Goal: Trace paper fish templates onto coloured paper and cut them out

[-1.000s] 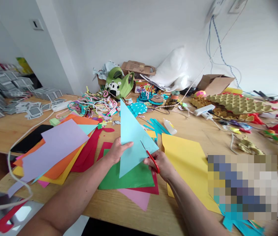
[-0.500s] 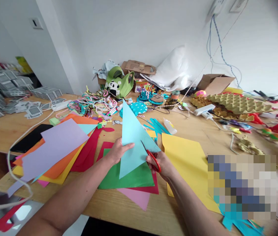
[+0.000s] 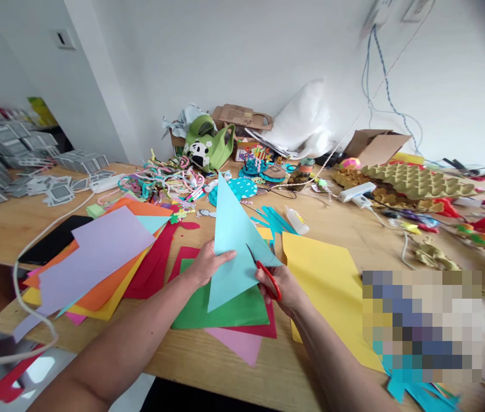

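My left hand [image 3: 208, 263] pinches the left edge of a light blue sheet of paper [image 3: 231, 246], thumb on the near face. The sheet is tilted up, roughly triangular, with its tip pointing away from me. Red-handled scissors [image 3: 271, 281] are in my right hand [image 3: 284, 289], their blades lying at the right part of the sheet near a faint drawn curve. Some of my right fingers are hidden behind the paper and handles. Below the sheet lie green paper [image 3: 242, 312], red paper [image 3: 271, 327] and pink paper [image 3: 242, 346].
Left of my hands is a fanned pile of coloured paper [image 3: 96, 257] over a black flat object [image 3: 48, 243]. Yellow paper [image 3: 328, 286] lies to the right. Farther back are a glue bottle [image 3: 297, 220], pipe cleaners [image 3: 162, 180], a green panda bag [image 3: 210, 146] and egg trays [image 3: 418, 180].
The light blue sheet has shifted very slightly, its upper tip moving a little to the right. Both hands keep their grip, and the scissors stay at nearly the same spot.
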`<state>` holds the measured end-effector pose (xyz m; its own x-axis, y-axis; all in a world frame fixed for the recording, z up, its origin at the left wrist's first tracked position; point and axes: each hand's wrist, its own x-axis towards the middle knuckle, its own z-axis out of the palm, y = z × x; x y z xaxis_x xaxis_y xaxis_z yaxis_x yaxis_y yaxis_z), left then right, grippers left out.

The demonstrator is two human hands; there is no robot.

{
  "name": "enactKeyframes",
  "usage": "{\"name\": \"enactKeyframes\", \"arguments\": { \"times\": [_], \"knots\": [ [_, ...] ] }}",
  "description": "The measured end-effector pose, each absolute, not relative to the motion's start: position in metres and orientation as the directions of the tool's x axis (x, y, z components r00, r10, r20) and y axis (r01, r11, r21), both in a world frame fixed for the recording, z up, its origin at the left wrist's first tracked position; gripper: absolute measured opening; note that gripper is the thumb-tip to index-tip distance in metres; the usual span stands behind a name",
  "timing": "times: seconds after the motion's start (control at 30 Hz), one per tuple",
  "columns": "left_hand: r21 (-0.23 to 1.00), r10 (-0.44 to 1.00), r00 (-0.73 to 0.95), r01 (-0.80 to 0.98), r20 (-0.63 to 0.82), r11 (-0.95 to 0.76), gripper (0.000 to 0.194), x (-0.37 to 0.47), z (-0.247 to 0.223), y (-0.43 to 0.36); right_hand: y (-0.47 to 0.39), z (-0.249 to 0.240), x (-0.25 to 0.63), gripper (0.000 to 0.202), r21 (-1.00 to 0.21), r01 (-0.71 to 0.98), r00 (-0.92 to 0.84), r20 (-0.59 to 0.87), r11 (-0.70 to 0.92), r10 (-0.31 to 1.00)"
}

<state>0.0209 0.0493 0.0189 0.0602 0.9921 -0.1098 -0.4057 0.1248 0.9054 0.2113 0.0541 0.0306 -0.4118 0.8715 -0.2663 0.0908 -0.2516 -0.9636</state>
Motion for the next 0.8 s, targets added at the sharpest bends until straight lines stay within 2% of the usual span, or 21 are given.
{"name": "enactKeyframes", "arguments": {
  "times": [0.13,0.23,0.4,0.5,0.67,0.73,0.8],
  "knots": [
    [0.901,0.991,0.069,-0.412,-0.117,0.135,0.046,0.022,0.019,0.049,0.052,0.031,0.213,0.052,-0.968,0.117,-0.434,-0.249,-0.220,0.866],
    [0.894,0.992,0.048,-0.429,-0.119,0.129,0.047,0.021,0.020,0.051,0.053,0.033,0.218,0.056,-0.970,0.147,-0.524,-0.243,-0.195,0.816],
    [0.894,0.991,-0.075,-0.442,-0.115,0.070,0.046,0.002,0.027,0.061,0.061,0.042,0.239,0.057,-0.966,0.252,-0.763,-0.236,-0.059,0.602],
    [0.898,0.984,0.047,-0.404,-0.170,0.174,0.045,-0.013,0.031,0.063,0.063,0.057,0.258,0.053,-0.944,0.328,-0.796,-0.268,0.015,0.543],
    [0.907,0.928,0.311,-0.295,-0.205,0.300,0.051,-0.026,0.034,0.060,0.060,0.094,0.287,0.046,-0.911,0.370,-0.741,-0.172,0.180,0.649],
    [0.917,0.896,0.389,-0.238,-0.213,0.321,0.052,-0.025,0.035,0.058,0.062,0.107,0.293,0.048,-0.867,0.433,-0.725,-0.173,0.246,0.666],
    [0.924,0.872,0.438,-0.192,-0.220,0.330,0.052,-0.023,0.037,0.056,0.066,0.115,0.295,0.047,-0.773,0.555,-0.714,-0.253,0.307,0.653]
  ]
}}
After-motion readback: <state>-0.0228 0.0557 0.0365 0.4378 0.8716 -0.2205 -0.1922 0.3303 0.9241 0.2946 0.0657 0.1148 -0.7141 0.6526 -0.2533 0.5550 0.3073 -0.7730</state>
